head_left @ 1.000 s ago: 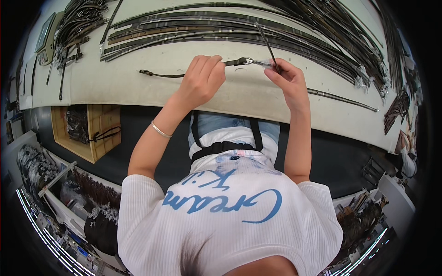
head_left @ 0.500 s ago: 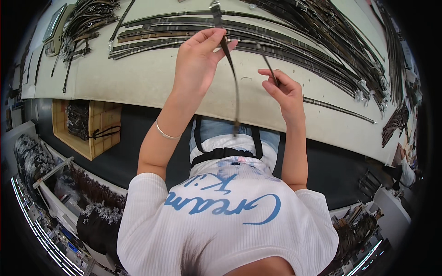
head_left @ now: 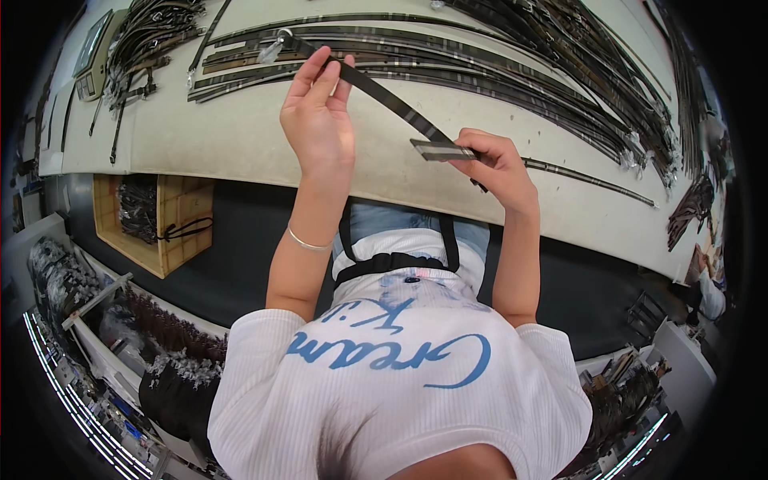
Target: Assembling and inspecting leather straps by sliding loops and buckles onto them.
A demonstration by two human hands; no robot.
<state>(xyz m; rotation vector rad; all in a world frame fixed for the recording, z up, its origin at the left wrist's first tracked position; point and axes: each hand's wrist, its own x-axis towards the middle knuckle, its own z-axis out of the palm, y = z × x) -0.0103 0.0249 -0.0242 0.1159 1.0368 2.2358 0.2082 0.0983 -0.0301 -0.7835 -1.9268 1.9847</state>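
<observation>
A dark belt [head_left: 392,100] is stretched slantwise over the table between my two hands. My left hand [head_left: 320,112] pinches it near the buckle [head_left: 284,37], which has clear plastic wrap about it. At the belt's lower end, my right hand [head_left: 500,168] is closed on it, and a short tail hangs below the fingers. That same hand also grips a flat dark strip [head_left: 436,150] with a pale sheen, pointing left across the belt. I cannot tell what the strip is.
Rows of dark belts [head_left: 264,60] lie on the pale table [head_left: 240,144], and a larger pile [head_left: 576,64] is at the far right. Another bundle [head_left: 152,48] lies at the far left beside a scale-like device [head_left: 92,60]. A wooden crate [head_left: 180,228] stands below the table's edge.
The belt, hanging from my left hand before, is now drawn out to my right hand. My left hand has moved left and the buckle end lower; the strip has swung to point left.
</observation>
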